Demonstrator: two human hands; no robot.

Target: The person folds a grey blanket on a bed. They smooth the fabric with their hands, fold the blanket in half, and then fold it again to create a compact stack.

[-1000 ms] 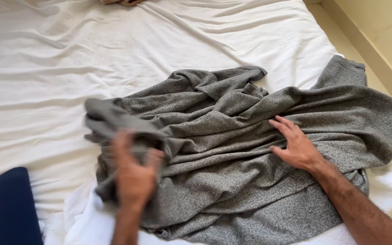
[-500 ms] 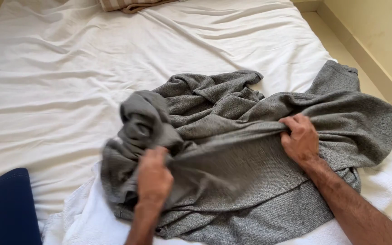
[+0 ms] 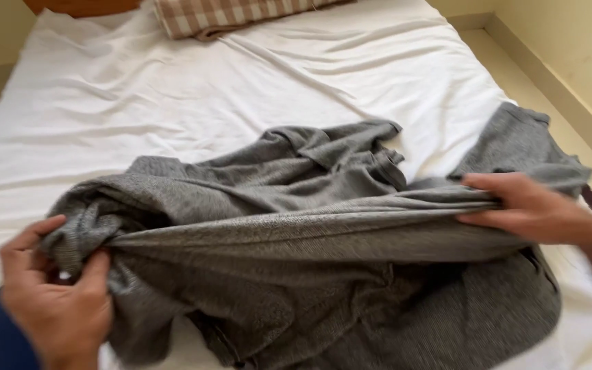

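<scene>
Checked pillow (image 3: 241, 15) cut off by top edge.

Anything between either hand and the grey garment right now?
Nothing visible. The left hand already bunches one end of the grey garment in its grip, and the right hand pinches the other end, the cloth stretched between them over the white sheet. The checked pillow lies far off.

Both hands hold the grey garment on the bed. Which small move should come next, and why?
Probably lift and shake it flat: the left hand grips one bunched end, the right hand pinches the other, and the grey garment between them is twisted and creased on the white sheet.
</scene>
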